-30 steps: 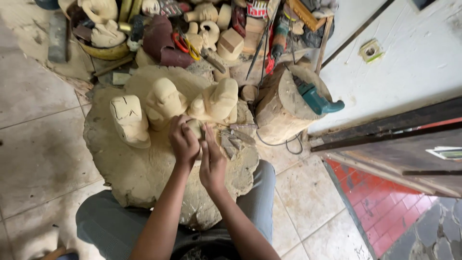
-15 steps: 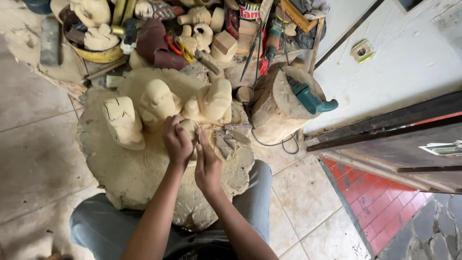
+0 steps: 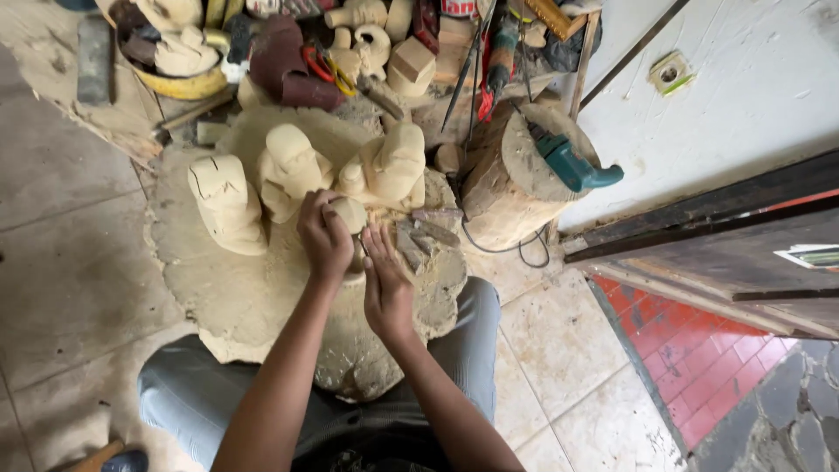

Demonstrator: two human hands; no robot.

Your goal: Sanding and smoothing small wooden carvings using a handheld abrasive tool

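Pale carving [image 3: 350,212], a small rounded piece of light wood, sits gripped in the left hand [image 3: 323,238], whose fingers wrap over its top and hold it down on the round wooden slab [image 3: 218,288] that rests across the person's lap. The right hand [image 3: 384,281] lies just beside it, fingers drawn together and pointing at the lower side of the piece, closed on something thin that I cannot make out (perhaps a small blade or a scrap of abrasive). Judging by this pose, the step in hand is fine shaping or smoothing of the little piece while the other hand steadies it; the next stroke would seem to call for a firm hold from the left hand and short, controlled pressure from the right, kept clear of the holding fingers.

Just past the hands, toward the far edge of the slab, stand three larger unfinished figures: a blocky figure [image 3: 225,203] at the left, a rounded figure [image 3: 290,168] in the middle, and a taller figure [image 3: 393,164] at the right. A few grey chisels [image 3: 426,236] lie near the slab's right edge.

Beyond the slab, a log stump [image 3: 511,188] carries a teal power tool [image 3: 572,164], its cord trailing to the tiled floor [image 3: 70,280]. Farther off lies a heap of more wooden pieces, a yellow bowl [image 3: 188,85] and red-handled pliers [image 3: 316,65].
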